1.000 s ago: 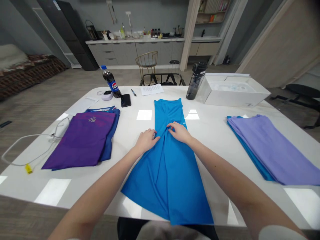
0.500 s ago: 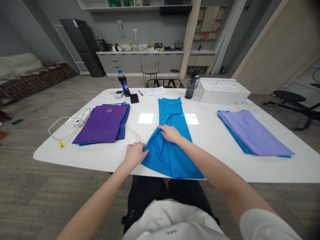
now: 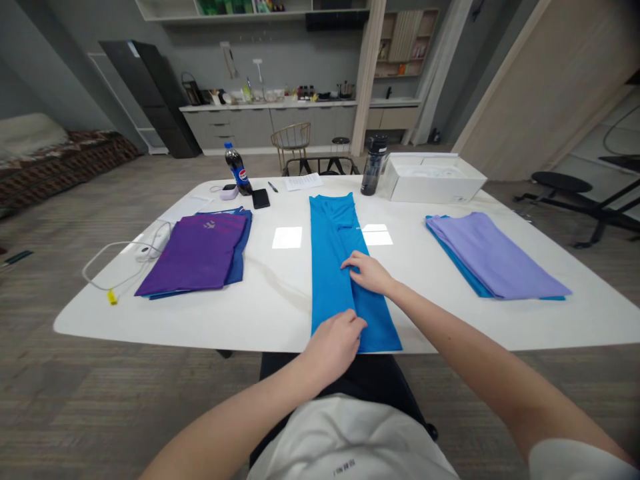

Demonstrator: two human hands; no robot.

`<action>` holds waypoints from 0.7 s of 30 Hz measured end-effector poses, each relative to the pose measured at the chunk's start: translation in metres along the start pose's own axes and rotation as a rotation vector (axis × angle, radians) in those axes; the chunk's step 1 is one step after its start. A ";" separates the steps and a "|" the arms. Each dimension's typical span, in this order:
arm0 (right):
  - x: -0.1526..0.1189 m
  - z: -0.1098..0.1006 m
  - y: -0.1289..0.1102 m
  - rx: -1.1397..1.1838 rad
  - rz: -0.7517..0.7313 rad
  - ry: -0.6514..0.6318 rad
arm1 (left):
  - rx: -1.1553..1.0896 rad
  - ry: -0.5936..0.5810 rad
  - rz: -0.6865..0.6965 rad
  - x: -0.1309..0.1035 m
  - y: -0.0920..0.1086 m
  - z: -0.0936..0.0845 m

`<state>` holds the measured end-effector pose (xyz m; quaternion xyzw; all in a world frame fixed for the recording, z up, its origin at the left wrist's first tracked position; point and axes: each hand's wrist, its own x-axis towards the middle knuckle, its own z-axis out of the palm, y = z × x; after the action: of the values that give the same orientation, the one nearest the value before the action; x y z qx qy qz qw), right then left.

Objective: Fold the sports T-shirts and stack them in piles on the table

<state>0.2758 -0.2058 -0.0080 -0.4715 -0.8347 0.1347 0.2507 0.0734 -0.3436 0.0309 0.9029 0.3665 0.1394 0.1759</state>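
A bright blue garment (image 3: 330,267) lies lengthwise on the white table (image 3: 270,313), its left part folded over toward the middle. Near the table's front edge, my left hand (image 3: 337,340) pinches the edge of the folded layer. My right hand (image 3: 369,272) is farther up the garment, its fingers closed on the same edge. To the left rests a stack with a purple garment (image 3: 200,250) on top and darker blue cloth beneath. On the right, a lavender garment (image 3: 500,257) lies over a blue one.
Along the back stand a cola bottle (image 3: 238,170), a black phone-like item (image 3: 261,198), a paper (image 3: 303,181), a dark water bottle (image 3: 373,167) and a white box (image 3: 433,179). A white power strip (image 3: 153,245) with a cable lies at the left edge.
My left hand has moved right, carrying the blue garment's left side over onto its middle. My right hand has shifted slightly right and down. The view has turned a little.
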 end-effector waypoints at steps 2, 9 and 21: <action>-0.020 0.000 0.008 0.003 0.001 -0.042 | -0.018 -0.107 0.079 0.011 0.002 0.012; -0.082 -0.006 -0.006 -0.077 -0.120 -0.175 | -0.246 0.004 0.181 0.026 -0.080 0.002; -0.130 -0.045 0.007 0.165 -0.105 -0.321 | -0.177 -0.317 0.237 -0.017 -0.115 -0.020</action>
<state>0.3613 -0.3134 -0.0113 -0.3776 -0.8736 0.2629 0.1587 -0.0165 -0.2741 -0.0017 0.9313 0.2121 0.0471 0.2922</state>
